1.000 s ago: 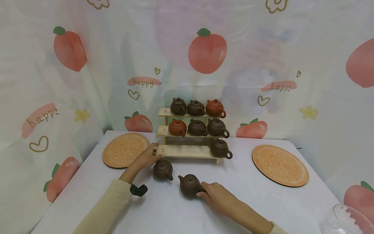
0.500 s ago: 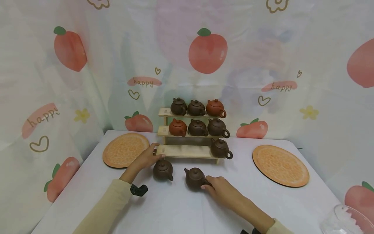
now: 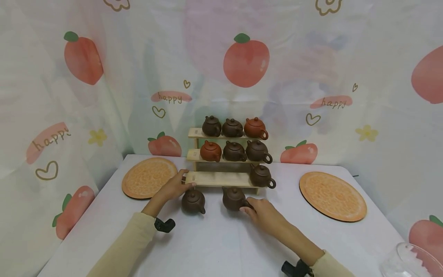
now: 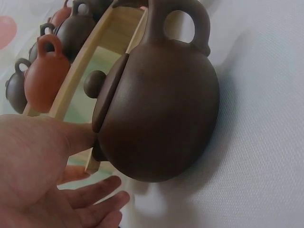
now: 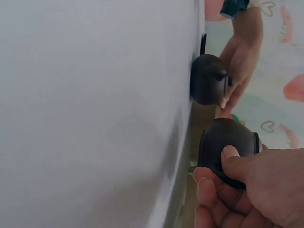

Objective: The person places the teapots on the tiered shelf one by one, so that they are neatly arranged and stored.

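My right hand (image 3: 264, 215) pinches the handle of a dark brown teapot (image 3: 233, 199), thumb on top, in front of the bottom step of a wooden stand (image 3: 218, 179). The teapot (image 5: 225, 140) hangs above the white table in the right wrist view. At the stand's left end, my left hand (image 3: 174, 187) grips the bottom step between thumb and forefinger; its other fingers (image 4: 97, 197) are loosely bent. A second dark teapot (image 3: 193, 202) stands on the table just below that hand. One more dark teapot (image 3: 261, 176) sits at the bottom step's right end.
Several dark teapots (image 3: 233, 151) and two reddish ones, such as the red-brown teapot (image 3: 210, 151), fill the upper two steps. Round orange mats lie on both sides: a left mat (image 3: 149, 177) and a right mat (image 3: 332, 196). A clear glass bowl (image 3: 398, 257) stands at the near right.
My right hand has carried its teapot away from me and slightly right, up close to the stand's bottom step. The left hand and the other teapots have stayed in place.
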A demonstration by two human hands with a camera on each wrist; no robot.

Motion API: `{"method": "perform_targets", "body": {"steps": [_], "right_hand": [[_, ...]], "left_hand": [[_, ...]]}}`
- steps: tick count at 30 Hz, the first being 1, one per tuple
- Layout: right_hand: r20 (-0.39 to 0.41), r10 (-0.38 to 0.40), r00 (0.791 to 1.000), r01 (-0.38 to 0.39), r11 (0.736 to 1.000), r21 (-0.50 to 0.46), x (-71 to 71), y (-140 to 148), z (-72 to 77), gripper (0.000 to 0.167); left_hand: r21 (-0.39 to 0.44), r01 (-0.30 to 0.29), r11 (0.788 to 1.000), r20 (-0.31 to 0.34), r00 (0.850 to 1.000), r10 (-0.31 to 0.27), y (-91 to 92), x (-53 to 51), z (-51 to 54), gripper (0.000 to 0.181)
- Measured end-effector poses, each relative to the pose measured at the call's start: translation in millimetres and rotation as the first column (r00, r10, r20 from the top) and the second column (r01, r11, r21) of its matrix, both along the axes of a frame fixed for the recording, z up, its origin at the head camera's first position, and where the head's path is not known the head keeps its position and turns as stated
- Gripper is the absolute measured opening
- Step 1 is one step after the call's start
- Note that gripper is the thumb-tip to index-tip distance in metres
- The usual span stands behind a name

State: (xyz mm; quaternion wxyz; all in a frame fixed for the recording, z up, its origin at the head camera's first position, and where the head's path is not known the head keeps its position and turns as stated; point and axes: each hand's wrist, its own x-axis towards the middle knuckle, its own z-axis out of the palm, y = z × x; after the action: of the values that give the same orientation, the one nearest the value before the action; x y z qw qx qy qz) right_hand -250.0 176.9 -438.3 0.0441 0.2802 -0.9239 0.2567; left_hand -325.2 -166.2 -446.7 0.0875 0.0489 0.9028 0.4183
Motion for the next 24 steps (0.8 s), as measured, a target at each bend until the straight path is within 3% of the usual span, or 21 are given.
{"method": "perform_targets", "body": {"steps": [9,17,24], "right_hand": [[-0.064,-0.051,0.997,0.048,0.998,-0.045,-13.7,-9.7,12.1,0.019],[0.008,-0.078,0.997,0.079,0.995,-0.057,-18.6,-13.9,21.4,0.023],[0.002,-0.122,0.992,0.122,0.990,-0.065,-25.8,-15.2,28.8,0.026]], "left_hand": [[-0.006,0.001,1.000,-0.006,1.000,-0.001,0.5,-0.1,-0.4,0.069],[-0.007,0.005,1.000,-0.010,1.000,-0.005,0.5,-0.5,0.3,0.070],[-0.012,-0.003,1.000,-0.003,1.000,0.003,0.7,1.6,2.6,0.068]]}}
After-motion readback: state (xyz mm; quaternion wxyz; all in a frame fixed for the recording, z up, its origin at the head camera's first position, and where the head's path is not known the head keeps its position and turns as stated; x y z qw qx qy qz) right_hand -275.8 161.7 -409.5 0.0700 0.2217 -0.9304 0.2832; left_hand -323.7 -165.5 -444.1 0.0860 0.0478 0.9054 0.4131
